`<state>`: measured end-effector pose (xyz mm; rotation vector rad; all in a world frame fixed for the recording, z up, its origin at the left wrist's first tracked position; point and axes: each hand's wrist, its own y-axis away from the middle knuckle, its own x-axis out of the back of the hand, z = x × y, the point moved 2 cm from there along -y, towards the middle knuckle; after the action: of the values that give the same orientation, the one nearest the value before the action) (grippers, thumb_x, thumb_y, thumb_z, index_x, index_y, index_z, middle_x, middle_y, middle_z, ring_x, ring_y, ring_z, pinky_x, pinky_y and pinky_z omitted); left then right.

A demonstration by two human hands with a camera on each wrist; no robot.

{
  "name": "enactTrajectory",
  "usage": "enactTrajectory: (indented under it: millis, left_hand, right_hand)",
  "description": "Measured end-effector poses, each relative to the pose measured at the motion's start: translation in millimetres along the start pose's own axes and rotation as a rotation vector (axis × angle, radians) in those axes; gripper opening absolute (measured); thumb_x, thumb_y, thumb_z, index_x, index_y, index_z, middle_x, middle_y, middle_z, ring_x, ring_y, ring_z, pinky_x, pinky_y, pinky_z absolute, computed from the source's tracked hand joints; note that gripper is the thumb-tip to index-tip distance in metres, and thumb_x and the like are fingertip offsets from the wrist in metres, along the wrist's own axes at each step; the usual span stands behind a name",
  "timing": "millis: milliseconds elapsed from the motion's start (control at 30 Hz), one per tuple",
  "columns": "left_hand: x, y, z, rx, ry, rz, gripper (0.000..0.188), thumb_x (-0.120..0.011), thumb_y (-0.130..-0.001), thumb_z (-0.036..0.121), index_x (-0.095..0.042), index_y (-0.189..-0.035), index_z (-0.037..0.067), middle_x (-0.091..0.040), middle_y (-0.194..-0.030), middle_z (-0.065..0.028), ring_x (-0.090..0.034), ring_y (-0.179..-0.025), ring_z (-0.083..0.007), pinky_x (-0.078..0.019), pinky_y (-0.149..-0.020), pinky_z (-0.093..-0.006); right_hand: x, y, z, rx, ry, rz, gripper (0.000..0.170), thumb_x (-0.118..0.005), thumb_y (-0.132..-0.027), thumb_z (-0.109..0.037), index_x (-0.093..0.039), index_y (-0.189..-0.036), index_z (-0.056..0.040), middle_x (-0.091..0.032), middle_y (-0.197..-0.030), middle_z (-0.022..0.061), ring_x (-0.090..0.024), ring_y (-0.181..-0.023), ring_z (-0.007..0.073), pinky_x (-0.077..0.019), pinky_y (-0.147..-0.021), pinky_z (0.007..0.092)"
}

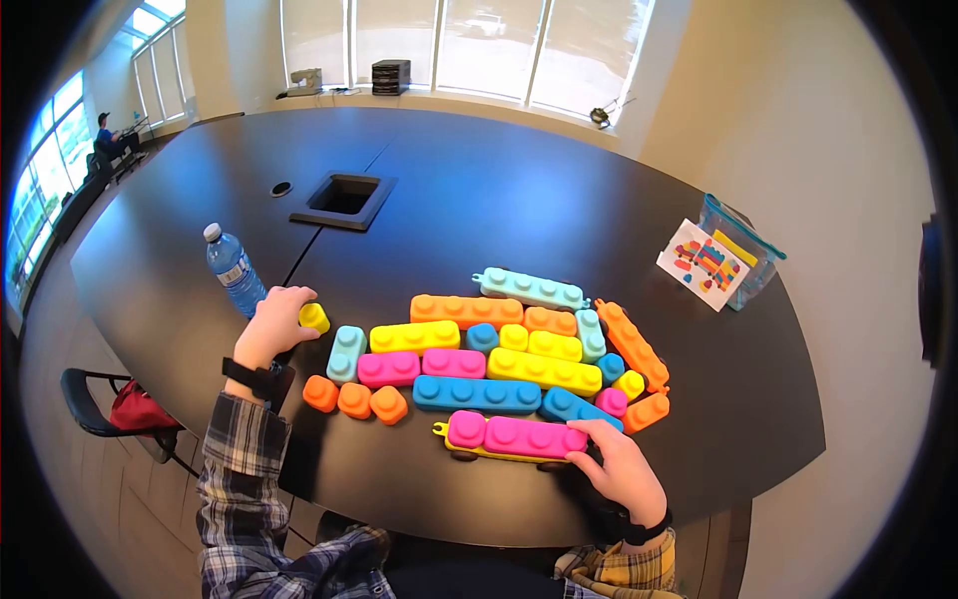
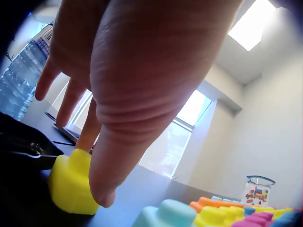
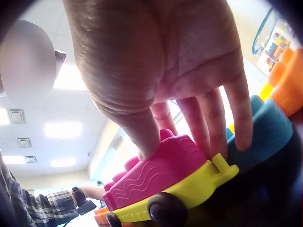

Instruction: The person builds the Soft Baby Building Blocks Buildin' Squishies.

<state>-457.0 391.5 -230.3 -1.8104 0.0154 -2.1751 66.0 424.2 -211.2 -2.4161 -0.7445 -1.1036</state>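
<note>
At the left of the table, my left hand [image 1: 271, 324] has thumb and forefinger at either side of a small yellow block [image 1: 314, 318], pinching it; the block sits low by the tabletop in the left wrist view. My right hand [image 1: 621, 469] holds the right end of a long pink block [image 1: 534, 437], thumb on the near side and fingers on the far side. That block and a short pink block [image 1: 466, 429] are mounted in a row on a yellow wheeled base [image 3: 196, 189] with dark wheels [image 3: 166, 208]. A hitch sticks out at each end of the base.
Beyond the wheeled base lie several coloured blocks, among them a long blue block [image 1: 477, 394] and an orange wheeled base [image 1: 631, 344]. A water bottle [image 1: 235, 272] stands behind my left hand. At the far right are a picture card [image 1: 703, 265] and a clear pouch [image 1: 750, 285].
</note>
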Motion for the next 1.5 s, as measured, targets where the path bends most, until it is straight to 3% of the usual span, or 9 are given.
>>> enactTrajectory:
  millis: [67,133,233,333,467,667,800,1067,1500]
  left_hand:
    - [-9,-3,-5,0.091,-0.010,-0.108,0.051,-0.088,-0.077,0.019,-0.069,-0.123,0.009,-0.073,-0.116,-0.0138,-0.063,-0.117,-0.0382,-0.0534,-0.099,-0.0494]
    - [-11,-1,-5,0.108,-0.001,-0.081,0.046,-0.086,-0.077,0.016,-0.070,-0.120,0.009,-0.074,-0.114,-0.0140,-0.063,-0.117,-0.0381,-0.0539,-0.099,-0.0497]
    - [-11,-2,-2,0.050,0.004,-0.065,0.045,-0.083,-0.078,0.010,-0.069,-0.121,0.007,-0.073,-0.113,-0.0151,-0.063,-0.116,-0.0391,-0.0541,-0.099,-0.0482]
    - [-4,-3,11,-0.047,0.024,0.013,0.045,-0.077,-0.077,0.003,-0.067,-0.121,0.004,-0.068,-0.114,-0.0172,-0.063,-0.114,-0.0402,-0.0541,-0.098,-0.0473]
    - [41,11,87,-0.214,0.314,0.164,0.047,-0.073,-0.075,-0.001,-0.063,-0.121,0.001,-0.061,-0.115,-0.0177,-0.063,-0.107,-0.0397,-0.0524,-0.094,-0.0412]
    - [35,49,188,-0.546,0.662,-0.035,0.053,-0.081,-0.081,0.009,-0.063,-0.130,0.003,-0.065,-0.121,-0.0159,-0.064,-0.112,-0.0346,-0.0528,-0.097,-0.0391]
    - [9,64,222,-0.582,0.750,-0.221,0.057,-0.078,-0.091,0.013,-0.055,-0.143,0.006,-0.062,-0.128,-0.0163,-0.063,-0.117,-0.0353,-0.0532,-0.098,-0.0403]
    - [-12,65,233,-0.567,0.761,-0.320,0.055,-0.078,-0.092,0.015,-0.058,-0.143,0.007,-0.062,-0.131,-0.0131,-0.062,-0.122,-0.0339,-0.0520,-0.103,-0.0401]
    - [-13,74,241,-0.573,0.657,-0.212,0.054,-0.080,-0.087,0.009,-0.060,-0.138,0.007,-0.065,-0.127,-0.0177,-0.065,-0.118,-0.0386,-0.0544,-0.100,-0.0426]
  right_hand:
    - [-1,-1,2,-0.020,-0.018,-0.022,0.040,-0.077,-0.095,-0.022,-0.066,-0.131,-0.0056,-0.070,-0.119,0.0151,-0.068,-0.108,0.0368,-0.0562,-0.093,0.0400]
    - [-2,-2,4,0.012,-0.029,-0.001,0.043,-0.080,-0.092,-0.017,-0.066,-0.131,-0.0055,-0.071,-0.115,0.0148,-0.070,-0.099,0.0305,-0.0574,-0.086,0.0359]
    - [-1,-3,2,-0.014,-0.049,-0.022,0.040,-0.078,-0.095,-0.020,-0.066,-0.130,-0.0048,-0.071,-0.119,0.0157,-0.068,-0.110,0.0362,-0.0559,-0.093,0.0404]
    - [0,-3,3,-0.014,-0.052,-0.035,0.040,-0.077,-0.095,-0.021,-0.066,-0.130,-0.0054,-0.070,-0.118,0.0154,-0.068,-0.109,0.0360,-0.0558,-0.093,0.0404]
    - [-2,-2,6,-0.019,-0.057,-0.022,0.040,-0.077,-0.095,-0.022,-0.066,-0.131,-0.0065,-0.070,-0.117,0.0149,-0.068,-0.108,0.0358,-0.0558,-0.093,0.0406]
    - [-4,-2,12,0.019,-0.061,-0.009,0.041,-0.078,-0.094,-0.017,-0.066,-0.132,-0.0055,-0.071,-0.120,0.0141,-0.070,-0.105,0.0314,-0.0564,-0.092,0.0380]
    - [-4,-2,11,0.011,-0.045,-0.020,0.041,-0.078,-0.094,-0.017,-0.066,-0.132,-0.0060,-0.071,-0.121,0.0137,-0.070,-0.107,0.0323,-0.0557,-0.094,0.0380]
    - [-5,-1,10,0.009,-0.012,-0.015,0.042,-0.078,-0.095,-0.021,-0.066,-0.133,-0.0076,-0.071,-0.121,0.0139,-0.070,-0.108,0.0328,-0.0561,-0.095,0.0392]
    - [-9,-2,7,0.024,0.009,-0.029,0.043,-0.076,-0.096,-0.025,-0.065,-0.135,-0.0107,-0.070,-0.115,0.0130,-0.069,-0.101,0.0334,-0.0563,-0.089,0.0398]
